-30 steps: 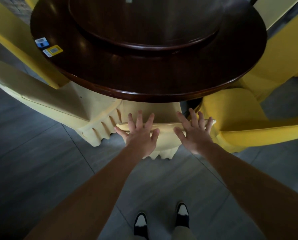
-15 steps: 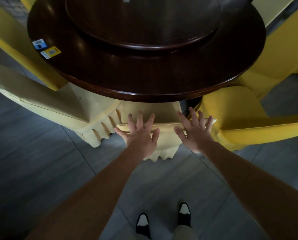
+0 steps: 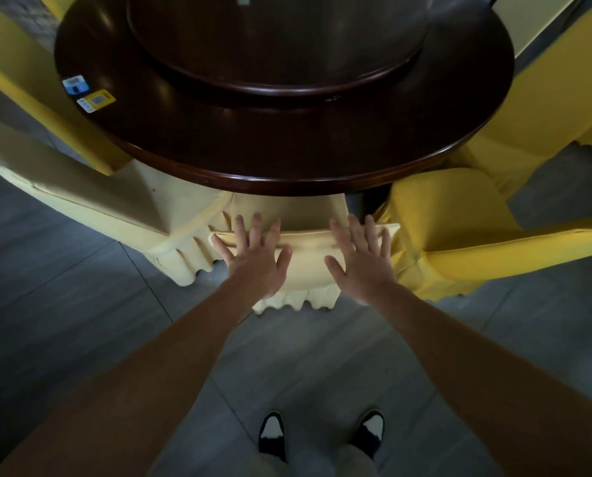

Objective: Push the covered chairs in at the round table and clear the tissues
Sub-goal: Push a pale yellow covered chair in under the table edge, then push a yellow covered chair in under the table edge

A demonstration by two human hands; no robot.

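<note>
A pale yellow covered chair (image 3: 305,259) stands in front of me, its seat tucked under the dark round wooden table (image 3: 287,156). My left hand (image 3: 253,259) lies flat on the top of its backrest, fingers spread and straight. My right hand (image 3: 360,259) presses the same backrest further right, also with straight fingers. Two small packets, one blue (image 3: 76,85) and one yellow (image 3: 96,100), lie on the table's left edge.
A raised turntable (image 3: 277,46) fills the table's middle. Another pale covered chair (image 3: 81,194) stands to the left, and bright yellow covered chairs (image 3: 477,235) stand to the right. Grey tiled floor (image 3: 64,321) lies around me. My two shoes (image 3: 322,438) show below.
The table and chair sit slightly nearer in view. My hands stay flat on the backrest, with the fingers of the right hand now closer together.
</note>
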